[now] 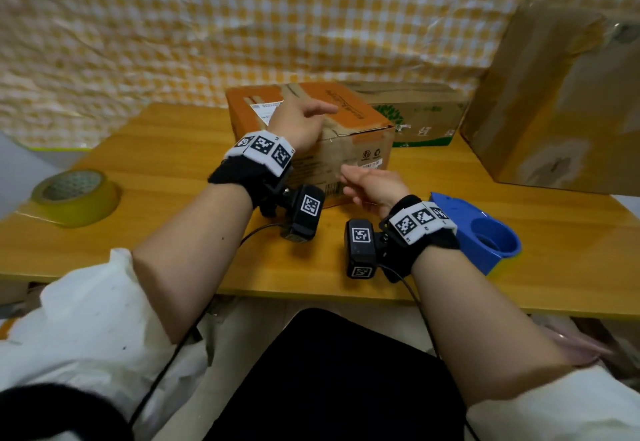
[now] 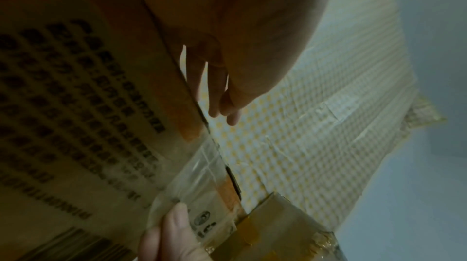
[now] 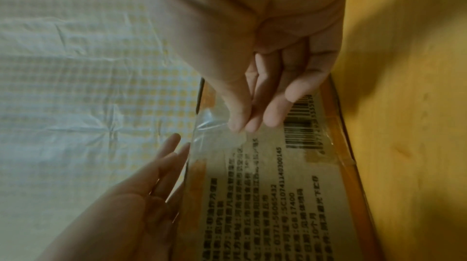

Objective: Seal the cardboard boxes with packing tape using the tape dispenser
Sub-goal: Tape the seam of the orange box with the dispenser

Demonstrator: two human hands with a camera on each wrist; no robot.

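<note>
Box (image 1: 349, 111): middle of the desk (image 1: 173, 150), printed side toward the person.
Left hand (image 1: 301, 122): on the box top, fingers (image 3: 166, 157) straight, slightly apart.
Right hand (image 1: 374, 188): at the box front, fingers (image 3: 236, 119) pinching a clear tape strip (image 3: 211, 120).
Tape roll (image 1: 78, 198): far left, well apart.

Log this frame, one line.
left hand: flat on cardboard box top | right hand: fingertips at clear tape, front face, pinch unclear | tape roll: untouched

White sleeves (image 1: 79, 330) bunched up the arms; black wristbands (image 1: 259, 153) carry white blocks with black square-code markers — 3 showing on each. A tagged black camera box (image 1: 304, 212) and a black cable (image 1: 412, 288) sit at each wrist.
</note>
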